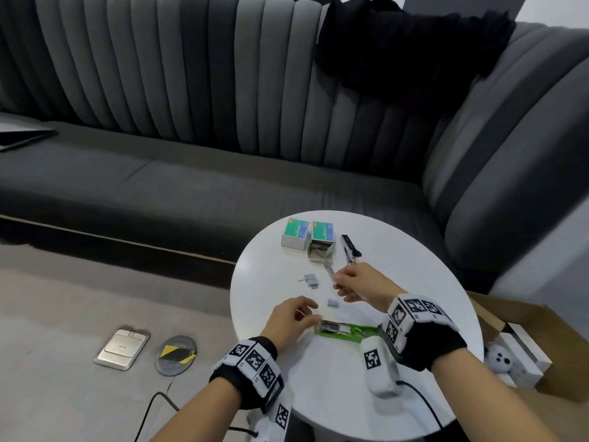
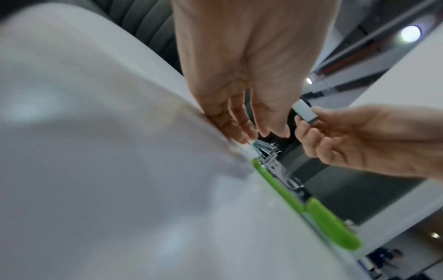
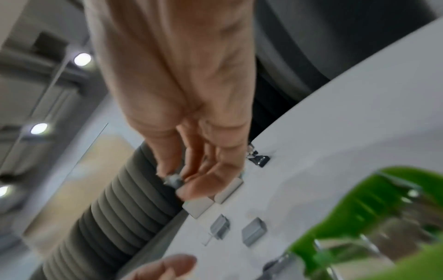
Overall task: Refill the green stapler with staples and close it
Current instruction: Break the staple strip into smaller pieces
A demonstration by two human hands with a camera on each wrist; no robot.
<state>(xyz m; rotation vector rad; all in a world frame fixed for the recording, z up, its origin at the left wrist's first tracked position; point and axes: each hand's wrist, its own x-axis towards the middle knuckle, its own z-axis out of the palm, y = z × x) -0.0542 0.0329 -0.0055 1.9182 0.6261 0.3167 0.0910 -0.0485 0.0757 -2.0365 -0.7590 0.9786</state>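
The green stapler (image 1: 357, 334) lies opened flat near the front of the round white table (image 1: 414, 266), its metal staple channel (image 1: 330, 327) facing up. My left hand (image 1: 310, 314) hovers at the channel's front end. In the left wrist view its fingertips (image 2: 244, 135) touch the table beside the stapler (image 2: 318, 210). My right hand (image 1: 339, 283) is farther back and pinches a grey staple strip (image 1: 330, 271), above the table and apart from the stapler. That staple strip (image 2: 305, 112) shows clearly between the thumb and fingers. The right wrist view shows the staple strip (image 3: 173, 181) end-on.
Two staple boxes (image 1: 295, 235) (image 1: 322, 244) stand at the table's back, the right one open. A black stapler (image 1: 350, 248) lies beside them. Loose staple pieces (image 1: 310, 280) (image 1: 333, 303) lie mid-table. A dark sofa (image 1: 191, 173) runs behind, and a cardboard box (image 1: 535, 342) sits at right.
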